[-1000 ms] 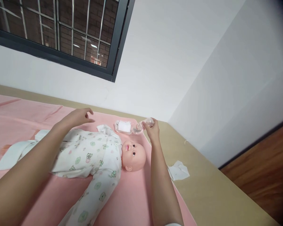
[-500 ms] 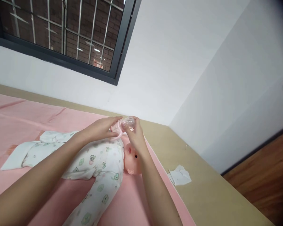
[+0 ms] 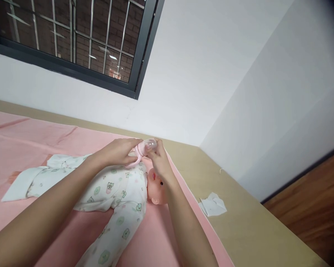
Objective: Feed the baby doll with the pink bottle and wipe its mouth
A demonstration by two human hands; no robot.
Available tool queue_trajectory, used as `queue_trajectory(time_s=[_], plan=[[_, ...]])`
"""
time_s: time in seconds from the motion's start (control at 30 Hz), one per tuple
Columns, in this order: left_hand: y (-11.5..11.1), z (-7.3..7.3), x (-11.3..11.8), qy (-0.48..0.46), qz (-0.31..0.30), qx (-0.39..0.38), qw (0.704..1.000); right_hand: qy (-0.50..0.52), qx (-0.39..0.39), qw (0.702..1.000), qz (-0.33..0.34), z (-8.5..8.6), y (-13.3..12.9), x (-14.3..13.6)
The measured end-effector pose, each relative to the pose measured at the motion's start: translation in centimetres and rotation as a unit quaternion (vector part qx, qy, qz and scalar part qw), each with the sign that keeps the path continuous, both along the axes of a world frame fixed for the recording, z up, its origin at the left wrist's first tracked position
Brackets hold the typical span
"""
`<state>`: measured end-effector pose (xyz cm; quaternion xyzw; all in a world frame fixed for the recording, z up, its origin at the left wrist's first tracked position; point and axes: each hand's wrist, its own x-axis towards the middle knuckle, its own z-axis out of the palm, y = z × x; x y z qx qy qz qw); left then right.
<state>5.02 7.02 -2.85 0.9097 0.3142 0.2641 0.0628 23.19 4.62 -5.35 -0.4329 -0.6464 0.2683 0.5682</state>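
A baby bottle (image 3: 140, 149) with a pink collar and handle is held above the doll's chest, lying nearly sideways. My left hand (image 3: 120, 152) is closed around its body, thumb near the pink handle. On the clear cap (image 3: 151, 143) at the bottle's right end, the fingers of my right hand (image 3: 160, 160) are closed. Whether the cap is loose from the collar I cannot tell. Below both hands a baby doll (image 3: 108, 193) in white patterned clothes lies on its back, its head to the right. My right forearm hides part of the doll's head (image 3: 155, 187).
A pink sheet (image 3: 156, 237) lies under the doll on a tan surface (image 3: 239, 215). Crumpled white paper or cloth (image 3: 213, 204) rests to the right. White walls (image 3: 183, 92) and a barred window (image 3: 72, 44) stand behind.
The bottle has turned slightly in my hands, and its pink collar shows more plainly. My left hand has shifted a little to the left. The doll lies as before.
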Motion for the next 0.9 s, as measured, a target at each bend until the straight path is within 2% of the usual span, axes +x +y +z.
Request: queue_trajectory(time_s=[0.4, 0.53, 0.63, 0.77, 0.83, 0.9], plan=[[-0.5, 0.2, 0.4, 0.005, 0.029, 0.031, 0.999, 0.008, -0.008, 1.000, 0.013, 1.3, -0.6, 0.0], [-1.0, 0.5, 0.5, 0.019, 0.050, 0.060, 0.997, 0.013, 0.016, 1.000, 0.020, 1.6, -0.6, 0.2], [-0.7, 0.6, 0.0, 0.049, 0.097, 0.072, 0.991, 0.043, 0.068, 0.995, -0.050, 2.2, -0.2, 2.0], [0.6, 0.8, -1.6, 0.049, 0.155, 0.068, 0.984, 0.079, 0.093, 0.979, -0.163, 2.5, 1.2, 6.9], [1.6, 0.9, -2.8, 0.041, 0.176, 0.061, 0.982, 0.051, 0.069, 0.973, -0.214, 1.7, 2.2, 9.6], [2.7, 0.7, -4.0, 0.045, 0.198, 0.048, 0.978, 0.011, 0.024, 0.962, -0.273, 0.1, 3.4, 11.9]])
